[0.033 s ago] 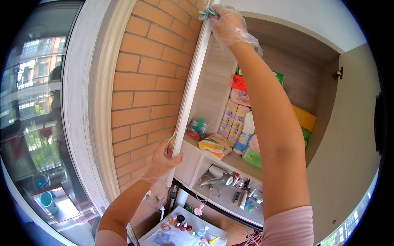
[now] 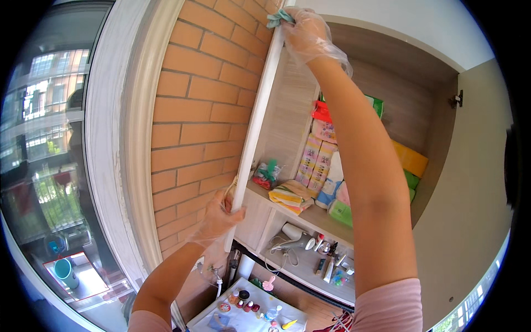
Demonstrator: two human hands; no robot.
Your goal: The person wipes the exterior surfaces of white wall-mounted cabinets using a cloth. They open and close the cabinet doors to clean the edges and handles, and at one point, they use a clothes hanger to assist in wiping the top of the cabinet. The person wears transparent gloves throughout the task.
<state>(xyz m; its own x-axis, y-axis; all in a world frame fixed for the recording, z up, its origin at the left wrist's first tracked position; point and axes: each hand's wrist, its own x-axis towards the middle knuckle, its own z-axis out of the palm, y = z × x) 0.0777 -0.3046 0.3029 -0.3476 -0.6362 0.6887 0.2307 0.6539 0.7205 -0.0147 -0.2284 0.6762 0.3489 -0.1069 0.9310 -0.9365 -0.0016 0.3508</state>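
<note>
A pale cabinet door [image 2: 256, 124], seen nearly edge-on, stands swung out in front of the brick wall. Low on its edge, my left hand [image 2: 218, 216] in a clear plastic glove is closed around it, beside a thin gold-coloured handle [image 2: 233, 185]. At the door's top corner, my right hand [image 2: 307, 30], also in a clear loose glove, pinches a blue-green cloth [image 2: 278, 19] against the edge. Part of the cloth is hidden by the fingers. My right forearm crosses in front of the open cabinet [image 2: 409, 72] and covers some of its contents.
Tissue packs [image 2: 316, 160], folded cloths [image 2: 290, 196] and a knotted plastic bag [image 2: 266, 173] fill the cabinet's shelf. Beneath lies a hair dryer [image 2: 296, 237] among tubes. Small bottles [image 2: 243, 299] stand on a white surface below. Another door [image 2: 470, 182] hangs open at right; a window [image 2: 50, 138] is left.
The cloth and my right hand have shifted very slightly left at the door's top. My left hand keeps its place.
</note>
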